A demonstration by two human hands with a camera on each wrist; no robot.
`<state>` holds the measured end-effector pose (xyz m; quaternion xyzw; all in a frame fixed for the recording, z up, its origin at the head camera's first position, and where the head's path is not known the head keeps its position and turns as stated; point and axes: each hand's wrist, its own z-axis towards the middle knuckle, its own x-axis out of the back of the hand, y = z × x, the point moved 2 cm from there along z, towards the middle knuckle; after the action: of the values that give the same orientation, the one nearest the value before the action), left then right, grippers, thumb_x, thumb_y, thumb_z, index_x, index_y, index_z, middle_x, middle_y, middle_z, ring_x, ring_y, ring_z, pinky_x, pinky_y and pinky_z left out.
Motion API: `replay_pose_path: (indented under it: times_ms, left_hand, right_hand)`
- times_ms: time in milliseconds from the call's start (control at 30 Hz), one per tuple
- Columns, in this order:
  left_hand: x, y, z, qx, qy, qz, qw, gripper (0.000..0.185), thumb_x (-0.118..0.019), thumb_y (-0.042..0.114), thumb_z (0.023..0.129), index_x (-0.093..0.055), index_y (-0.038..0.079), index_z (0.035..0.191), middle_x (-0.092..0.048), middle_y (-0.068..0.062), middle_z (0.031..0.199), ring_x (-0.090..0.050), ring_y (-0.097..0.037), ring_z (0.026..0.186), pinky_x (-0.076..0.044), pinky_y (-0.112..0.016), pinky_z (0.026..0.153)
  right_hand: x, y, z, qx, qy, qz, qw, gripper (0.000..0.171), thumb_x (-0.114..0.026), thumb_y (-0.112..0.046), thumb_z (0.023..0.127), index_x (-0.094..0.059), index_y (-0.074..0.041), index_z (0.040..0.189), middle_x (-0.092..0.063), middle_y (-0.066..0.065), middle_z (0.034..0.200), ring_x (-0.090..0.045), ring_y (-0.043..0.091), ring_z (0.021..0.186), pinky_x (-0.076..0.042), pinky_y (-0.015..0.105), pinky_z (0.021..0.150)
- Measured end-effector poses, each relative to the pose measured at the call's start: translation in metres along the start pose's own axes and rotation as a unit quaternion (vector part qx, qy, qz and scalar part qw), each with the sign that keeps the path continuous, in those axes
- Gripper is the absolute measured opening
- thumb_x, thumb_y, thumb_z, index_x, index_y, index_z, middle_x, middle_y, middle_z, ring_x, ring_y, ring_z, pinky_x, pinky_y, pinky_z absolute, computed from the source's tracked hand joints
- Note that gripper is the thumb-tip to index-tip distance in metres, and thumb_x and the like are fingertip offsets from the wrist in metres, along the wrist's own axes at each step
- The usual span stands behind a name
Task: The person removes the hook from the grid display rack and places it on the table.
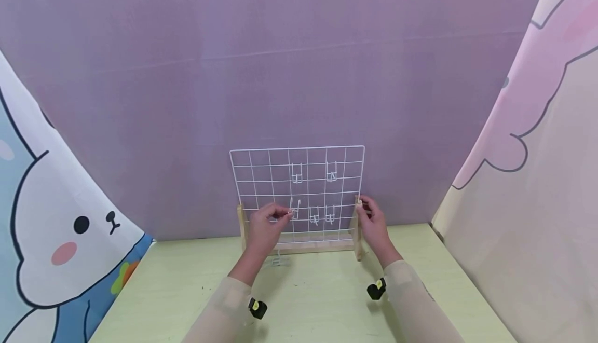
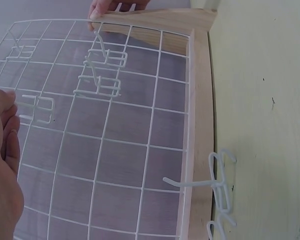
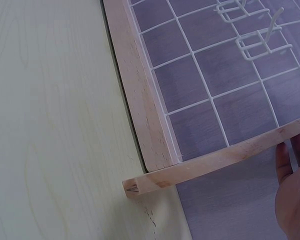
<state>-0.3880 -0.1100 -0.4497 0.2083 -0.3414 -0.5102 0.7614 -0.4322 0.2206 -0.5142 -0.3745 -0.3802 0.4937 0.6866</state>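
Left grip point(image 1: 266, 226) pinching hook point(image 1: 295, 210), right point(image 1: 375, 224) clasping post point(image 1: 358, 242)

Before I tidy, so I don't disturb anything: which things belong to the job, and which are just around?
Job, it seems:
wire grid
wooden stand, held by right hand
hook in left hand
four hooks on grid
loose hooks by stand

Just around:
purple backdrop
rabbit-print cloth
table

From here I see a pale yellow-green table point(image 1: 322, 301) with faint wood grain and a few dark flecks point(image 2: 273, 101). A wooden stand point(image 1: 322, 248) rests toward its back; loose white wire hooks point(image 1: 276, 261) lie just before it.
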Motion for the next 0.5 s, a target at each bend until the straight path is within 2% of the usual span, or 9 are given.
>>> replay_pose_path:
  times_ms: [267, 500]
  left_hand:
    - [0.000, -0.007, -0.005, -0.001, -0.006, 0.002, 1.0000, 0.012, -0.092, 0.009, 0.091, -0.083, 0.016, 0.093, -0.076, 0.009, 0.088, -0.069, -0.013, 0.083, -0.059, -0.024, 0.072]
    - [0.000, -0.012, -0.012, 0.015, -0.014, 0.013, 0.9997, 0.012, -0.091, 0.009, 0.092, -0.083, 0.018, 0.095, -0.076, 0.011, 0.090, -0.068, -0.013, 0.084, -0.058, -0.024, 0.071]
  right_hand:
    - [0.000, 0.001, 0.000, 0.004, 0.004, -0.002, 1.000, 0.035, -0.059, -0.019, 0.117, -0.060, -0.009, 0.150, -0.064, 0.018, 0.132, -0.059, 0.027, 0.115, -0.055, 0.022, 0.089]
    - [0.000, 0.000, 0.000, 0.007, 0.007, -0.007, 1.000, 0.035, -0.058, -0.018, 0.117, -0.060, -0.009, 0.151, -0.064, 0.018, 0.132, -0.059, 0.026, 0.116, -0.054, 0.021, 0.090]
